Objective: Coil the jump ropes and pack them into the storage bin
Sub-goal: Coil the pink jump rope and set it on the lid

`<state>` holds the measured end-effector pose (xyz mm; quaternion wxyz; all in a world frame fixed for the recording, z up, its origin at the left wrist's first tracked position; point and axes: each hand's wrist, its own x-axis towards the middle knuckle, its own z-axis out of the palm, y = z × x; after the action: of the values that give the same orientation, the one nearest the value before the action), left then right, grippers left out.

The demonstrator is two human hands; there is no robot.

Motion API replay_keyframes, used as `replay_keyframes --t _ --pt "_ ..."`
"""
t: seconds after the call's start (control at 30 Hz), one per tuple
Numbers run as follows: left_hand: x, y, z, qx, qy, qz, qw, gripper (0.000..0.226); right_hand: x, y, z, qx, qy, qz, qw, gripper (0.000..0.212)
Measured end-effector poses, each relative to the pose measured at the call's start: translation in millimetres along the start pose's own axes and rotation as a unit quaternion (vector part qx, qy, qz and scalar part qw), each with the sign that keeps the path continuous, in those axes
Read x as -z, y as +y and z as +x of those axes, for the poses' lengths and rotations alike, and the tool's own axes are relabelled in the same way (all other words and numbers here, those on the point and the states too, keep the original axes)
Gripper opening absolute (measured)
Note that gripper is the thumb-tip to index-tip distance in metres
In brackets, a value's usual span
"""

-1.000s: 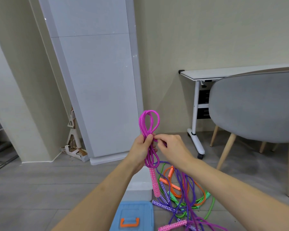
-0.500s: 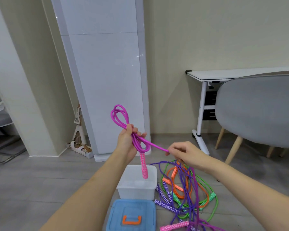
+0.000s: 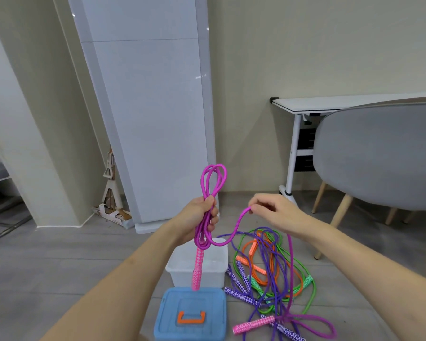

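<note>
My left hand (image 3: 199, 217) grips a bundle of loops of the magenta jump rope (image 3: 213, 178), held upright; one pink patterned handle (image 3: 197, 269) hangs below the fist. My right hand (image 3: 274, 212) pinches the same rope's free strand, which sags between the hands and runs down to the floor. Below stands the white storage bin (image 3: 182, 274), and it looks empty. Its blue lid (image 3: 190, 316) with an orange handle lies in front. A tangled pile of purple, orange and green jump ropes (image 3: 268, 267) lies right of the bin, with the magenta rope's other handle (image 3: 253, 324).
A grey chair (image 3: 379, 156) with wooden legs stands at the right, a white desk (image 3: 330, 104) behind it. A tall white cabinet (image 3: 145, 107) stands against the wall ahead. A folded stand and flat cardboard (image 3: 111, 193) lie at its left foot.
My left hand has turned the loop bundle upright and brought it rightward. My right hand has slid along the free strand, which has gone from taut to sagging.
</note>
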<state>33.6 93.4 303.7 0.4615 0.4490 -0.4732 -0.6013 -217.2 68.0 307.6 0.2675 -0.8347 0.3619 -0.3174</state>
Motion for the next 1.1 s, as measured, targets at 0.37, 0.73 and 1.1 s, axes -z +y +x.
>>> replay_keyframes --t 0.37,0.73,1.1 --pt "-15.5 -2.5 -5.1 0.016 -0.043 0.022 0.999 0.024 -14.9 -18.6 1.0 0.042 -0.02 -0.162 0.986 0.012" --pt "-29.5 -8.9 -4.3 0.016 -0.096 0.077 0.992 0.028 -20.1 -20.8 3.0 0.075 0.014 -0.298 0.951 0.025" --pt "-23.2 -1.7 -3.1 0.031 -0.165 0.193 0.967 0.021 1.1 -8.0 -2.4 0.061 0.072 -0.36 0.928 0.046"
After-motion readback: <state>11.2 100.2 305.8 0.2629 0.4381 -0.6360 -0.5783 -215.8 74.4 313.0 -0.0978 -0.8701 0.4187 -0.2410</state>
